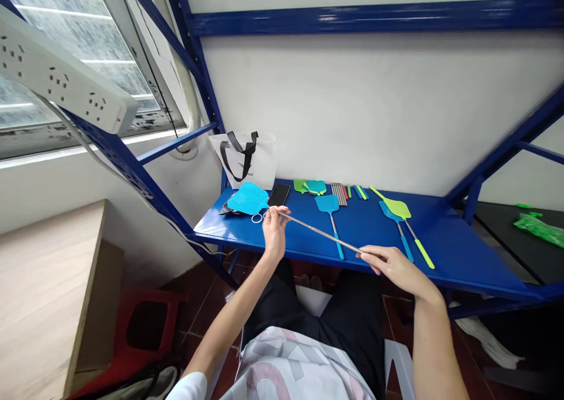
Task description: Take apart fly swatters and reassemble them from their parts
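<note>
A blue fly swatter (248, 199) with a long thin metal rod is held up over the near edge of the blue table. My left hand (275, 231) is closed round the rod just below the swatter's flat head. Toward the other end, my right hand (390, 265) pinches the rod, its fingers hiding that tip. Between both hands the rod slopes down to the right. Another blue fly swatter (326, 204) with a blue handle lies on the table behind the rod. To the right lie a yellow-green fly swatter (398, 207) and a blue fly swatter (406, 244), partly overlapping.
Along the table's back are loose green and blue swatter heads (315, 187), metal rods (339, 193) and coloured handles (361, 192). A black phone (279, 195) lies near a white bag (259, 159). A power strip (66, 77) hangs at left; blue frame bars (374, 17) surround the table (467, 241).
</note>
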`<state>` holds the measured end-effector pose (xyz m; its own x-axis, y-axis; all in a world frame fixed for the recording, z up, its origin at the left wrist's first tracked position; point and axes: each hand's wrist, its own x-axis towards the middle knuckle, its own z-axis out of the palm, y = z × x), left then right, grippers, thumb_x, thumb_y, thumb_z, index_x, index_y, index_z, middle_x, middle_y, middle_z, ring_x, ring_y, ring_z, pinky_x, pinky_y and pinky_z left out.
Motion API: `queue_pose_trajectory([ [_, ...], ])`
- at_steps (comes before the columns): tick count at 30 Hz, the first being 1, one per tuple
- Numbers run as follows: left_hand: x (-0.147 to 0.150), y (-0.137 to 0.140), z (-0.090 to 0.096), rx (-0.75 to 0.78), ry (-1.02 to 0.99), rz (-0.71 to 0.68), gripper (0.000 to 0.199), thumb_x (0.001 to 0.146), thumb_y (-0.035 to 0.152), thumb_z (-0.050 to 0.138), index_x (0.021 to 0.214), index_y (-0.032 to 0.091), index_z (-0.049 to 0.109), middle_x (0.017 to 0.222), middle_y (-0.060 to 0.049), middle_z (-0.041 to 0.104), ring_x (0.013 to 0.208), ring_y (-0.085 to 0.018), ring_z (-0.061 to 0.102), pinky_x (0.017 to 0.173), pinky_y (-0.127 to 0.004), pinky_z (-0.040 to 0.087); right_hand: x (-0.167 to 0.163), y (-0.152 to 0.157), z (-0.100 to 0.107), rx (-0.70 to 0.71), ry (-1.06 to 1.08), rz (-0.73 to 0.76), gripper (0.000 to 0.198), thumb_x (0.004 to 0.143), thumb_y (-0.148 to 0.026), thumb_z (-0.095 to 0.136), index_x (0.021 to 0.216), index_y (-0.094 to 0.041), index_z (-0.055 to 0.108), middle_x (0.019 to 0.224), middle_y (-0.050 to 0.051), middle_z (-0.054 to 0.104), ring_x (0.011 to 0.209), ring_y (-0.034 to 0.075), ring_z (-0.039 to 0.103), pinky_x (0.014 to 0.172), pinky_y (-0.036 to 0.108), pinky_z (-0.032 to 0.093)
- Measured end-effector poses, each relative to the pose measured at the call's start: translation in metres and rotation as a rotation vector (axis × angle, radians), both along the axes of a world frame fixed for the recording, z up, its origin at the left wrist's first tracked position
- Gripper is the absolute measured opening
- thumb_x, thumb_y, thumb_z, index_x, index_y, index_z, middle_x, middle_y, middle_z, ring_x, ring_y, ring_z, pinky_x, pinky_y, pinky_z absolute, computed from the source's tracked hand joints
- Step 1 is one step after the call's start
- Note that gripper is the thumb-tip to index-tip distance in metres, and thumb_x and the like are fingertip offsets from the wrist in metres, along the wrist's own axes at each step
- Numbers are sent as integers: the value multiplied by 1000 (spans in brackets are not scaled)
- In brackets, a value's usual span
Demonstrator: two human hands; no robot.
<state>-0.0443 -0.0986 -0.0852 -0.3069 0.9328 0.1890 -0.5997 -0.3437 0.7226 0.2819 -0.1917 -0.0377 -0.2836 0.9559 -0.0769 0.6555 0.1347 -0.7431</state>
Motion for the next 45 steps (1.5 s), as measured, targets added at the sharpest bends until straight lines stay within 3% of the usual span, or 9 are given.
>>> queue_pose_trajectory([
  [6,55,-39,-22,-17,202,-104,46,101,66,69,91,22,73,111,-10,79,105,-25,73,96,-38,57,-62,9,-17,88,128,6,51,106,-66,57,107,-23,84,63,-1,60,61,18,52,62,30,40],
  [10,71,-55,-32,-31,273,-198,47,103,66,66,95,21,77,109,-11,80,106,-27,73,97,-40,58,-91,10,-28,134,184,-17,50,108,-64,54,109,-23,83,63,-1,59,60,18,52,62,30,41],
  [17,59,-39,-25,-60,243,-308,48,96,66,76,94,18,75,100,-11,80,90,-24,76,83,-36,58,-108,14,-42,122,252,-41,54,111,-65,50,124,-22,78,66,-3,59,61,17,56,63,29,46],
  [23,33,-17,-15,-83,150,-298,49,91,65,82,98,18,71,90,-7,77,79,-19,75,76,-31,59,-113,11,-46,-170,455,27,74,103,-69,62,164,-28,49,92,0,68,57,14,58,44,24,44],
  [28,10,-1,-11,-117,97,-191,51,87,64,87,102,19,69,94,-6,76,81,-18,75,68,-26,54,-106,14,-49,-117,506,23,62,106,-65,59,154,-26,57,80,-4,59,56,11,47,49,23,39],
  [34,16,-6,-9,-64,111,-176,47,90,64,84,97,20,68,89,-4,73,78,-17,72,66,-25,54,-106,19,-63,14,460,45,49,108,-59,57,144,-26,61,76,-5,51,71,16,53,67,28,46],
  [40,18,-5,-14,-67,134,-206,50,91,67,81,97,19,69,89,-5,73,77,-17,73,64,-25,56,-107,18,-61,-38,469,31,55,106,-62,62,144,-22,63,70,-5,58,67,16,55,67,29,45],
  [43,15,0,-24,-130,201,-294,55,90,70,80,104,17,74,89,-8,77,75,-19,75,64,-26,56,-108,18,-59,-110,448,46,62,103,-64,67,146,-18,64,64,-4,64,61,16,57,66,29,45],
  [45,14,3,-32,-143,278,-381,60,91,71,78,113,16,78,93,-12,80,78,-21,76,65,-28,57,-109,20,-63,-167,414,51,62,100,-67,69,136,-16,69,62,-2,68,56,16,59,61,28,43],
])
